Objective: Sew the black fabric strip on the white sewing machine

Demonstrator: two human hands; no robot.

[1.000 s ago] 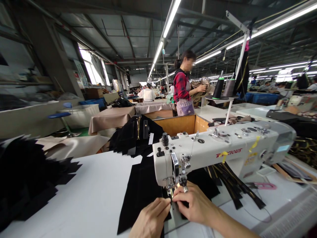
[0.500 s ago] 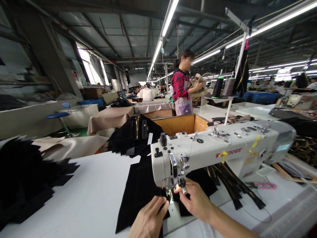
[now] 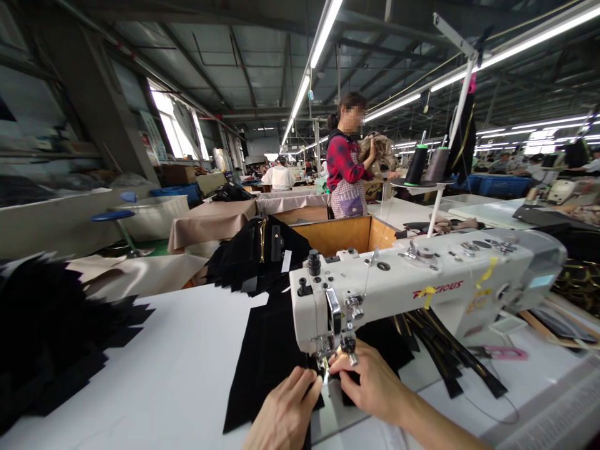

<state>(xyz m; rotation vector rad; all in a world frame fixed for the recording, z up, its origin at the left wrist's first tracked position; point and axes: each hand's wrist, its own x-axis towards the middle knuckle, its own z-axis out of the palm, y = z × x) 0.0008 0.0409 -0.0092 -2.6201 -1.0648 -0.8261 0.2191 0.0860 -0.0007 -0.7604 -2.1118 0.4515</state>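
1. Black fabric (image 3: 267, 369) lies flat on the desk (image 3: 178, 369), its long axis running away under the sewing machine (image 3: 412, 294).
2. Left hand (image 3: 285, 412) presses it flat, fingers together; right hand (image 3: 370, 384) pinches it beside the needle, nearer.

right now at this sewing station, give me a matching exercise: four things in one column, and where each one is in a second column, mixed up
Things:
1. left hand
2. right hand
3. black zippers
4. stack of black pieces

Places:
A. far left of the white table
B. at the sewing machine needle, fingertips by the presser foot
C. under the machine's arm, on the right
D. flat on the black fabric left of the needle

Pairs: 1-D, 2-B, 3-C, 4-A
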